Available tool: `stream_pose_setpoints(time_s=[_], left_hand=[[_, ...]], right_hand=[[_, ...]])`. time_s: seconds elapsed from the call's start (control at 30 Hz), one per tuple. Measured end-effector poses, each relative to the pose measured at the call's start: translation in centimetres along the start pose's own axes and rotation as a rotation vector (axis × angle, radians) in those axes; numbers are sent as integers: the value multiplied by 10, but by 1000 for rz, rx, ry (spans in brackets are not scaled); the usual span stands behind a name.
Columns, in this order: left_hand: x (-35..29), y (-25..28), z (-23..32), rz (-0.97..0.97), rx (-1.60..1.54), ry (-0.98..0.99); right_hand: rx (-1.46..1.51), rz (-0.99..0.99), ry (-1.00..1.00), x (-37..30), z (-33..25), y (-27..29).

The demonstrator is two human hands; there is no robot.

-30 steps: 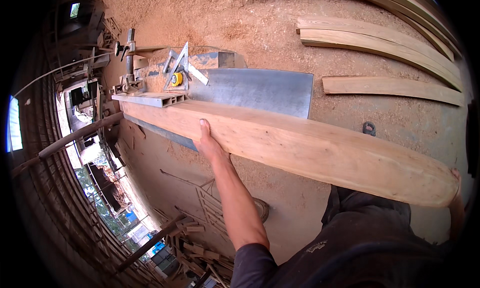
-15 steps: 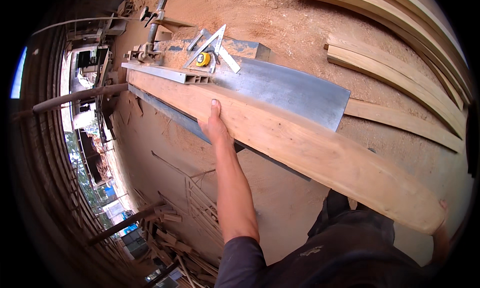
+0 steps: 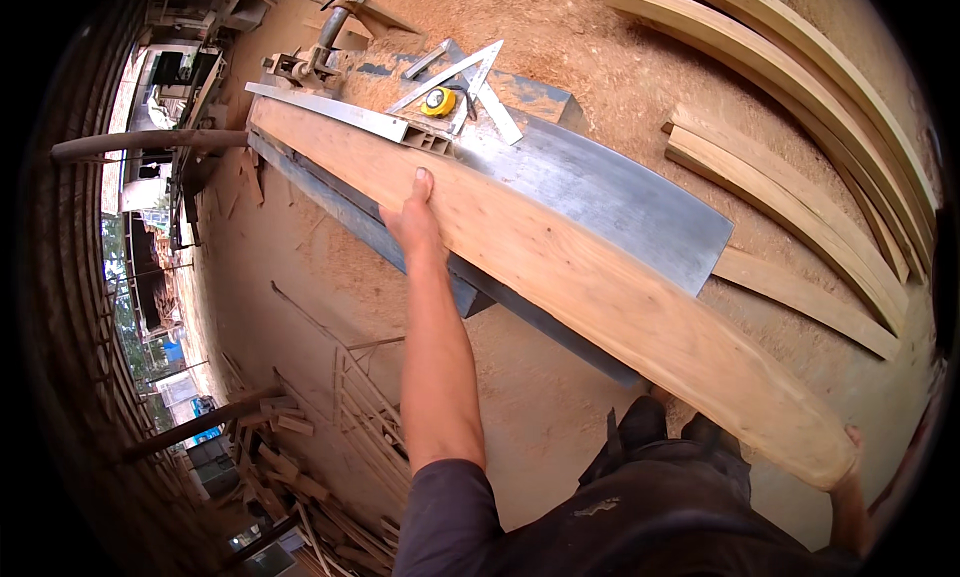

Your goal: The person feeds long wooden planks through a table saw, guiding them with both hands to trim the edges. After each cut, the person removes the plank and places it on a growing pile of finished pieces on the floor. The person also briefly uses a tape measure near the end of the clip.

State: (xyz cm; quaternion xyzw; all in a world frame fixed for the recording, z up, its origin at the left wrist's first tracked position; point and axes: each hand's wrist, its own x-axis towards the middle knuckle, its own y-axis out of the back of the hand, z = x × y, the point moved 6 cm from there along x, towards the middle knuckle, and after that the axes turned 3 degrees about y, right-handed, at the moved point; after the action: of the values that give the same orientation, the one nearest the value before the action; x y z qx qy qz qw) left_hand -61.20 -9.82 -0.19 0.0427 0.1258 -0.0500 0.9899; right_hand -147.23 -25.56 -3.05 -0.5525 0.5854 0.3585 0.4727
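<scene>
A long, thick wooden board [image 3: 560, 267] lies slantwise over the steel bed [image 3: 640, 212] of a woodworking machine, its far part alongside a pale metal fence [image 3: 340, 110]. My left hand [image 3: 412, 222] grips the board's near edge around its middle, thumb on top and fingers hidden beneath or behind the edge. At the board's rounded near end, my right hand [image 3: 848, 472] holds on; its fingertips show at the corner, while most of the palm is out of sight. Past the fence, a yellow tape measure [image 3: 438, 102] rests beside a metal set square [image 3: 490, 92].
Curved timber pieces [image 3: 780, 197] lie on the sawdust-covered floor [image 3: 570, 37] to the right. A clamp-like metal post [image 3: 335, 32] rises at the machine's far end. Scrap wood [image 3: 310, 487] is heaped at lower left, near a wooden pole [image 3: 150, 145].
The board has slid away from me along the fence toward the far left, both hands moving with it. My view has also shifted and turned slightly.
</scene>
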Motion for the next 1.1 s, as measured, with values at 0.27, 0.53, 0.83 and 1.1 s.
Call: stream_pose_setpoints(time_s=[0.27, 0.53, 0.83, 1.1], left_hand=[[50, 11, 8, 75, 53, -95], [94, 25, 21, 57, 0, -21], [145, 36, 27, 63, -21, -5], [173, 41, 33, 60, 37, -41]], right_hand=[[29, -26, 58, 14, 8, -23], [-18, -137, 29, 15, 21, -73], [-17, -100, 195, 6, 26, -118], [-206, -24, 647, 14, -8, -90]])
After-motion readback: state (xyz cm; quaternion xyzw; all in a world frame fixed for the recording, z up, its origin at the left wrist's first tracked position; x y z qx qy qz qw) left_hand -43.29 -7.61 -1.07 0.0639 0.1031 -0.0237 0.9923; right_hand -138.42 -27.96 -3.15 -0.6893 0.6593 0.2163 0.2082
